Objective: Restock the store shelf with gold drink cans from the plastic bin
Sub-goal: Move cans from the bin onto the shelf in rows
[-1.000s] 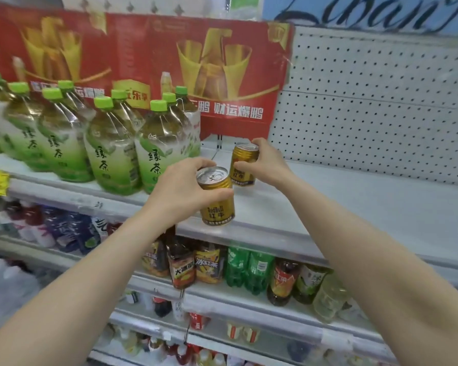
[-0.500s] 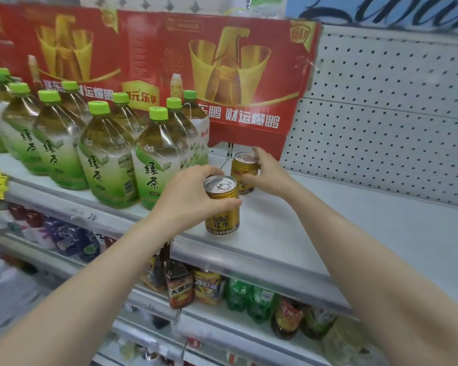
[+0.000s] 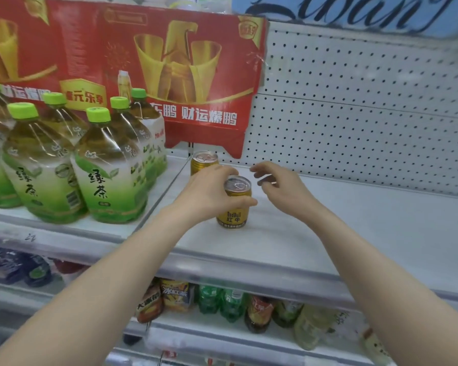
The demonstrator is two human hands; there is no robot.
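Note:
Two gold drink cans stand on the white shelf (image 3: 354, 233). My left hand (image 3: 209, 194) grips the nearer gold can (image 3: 234, 207), which stands upright on the shelf. The farther gold can (image 3: 202, 162) stands alone near the back, just behind my left hand. My right hand (image 3: 280, 188) hovers to the right of both cans with its fingers loosely curled and holds nothing. The plastic bin is out of view.
Large green tea bottles (image 3: 106, 170) fill the shelf to the left of the cans. A red cardboard display (image 3: 169, 75) leans against the white pegboard (image 3: 368, 122) behind. Lower shelves hold assorted drink bottles (image 3: 230, 305).
My right hand let go of the farther can and drew back to the right. My left hand moved its can deeper onto the shelf.

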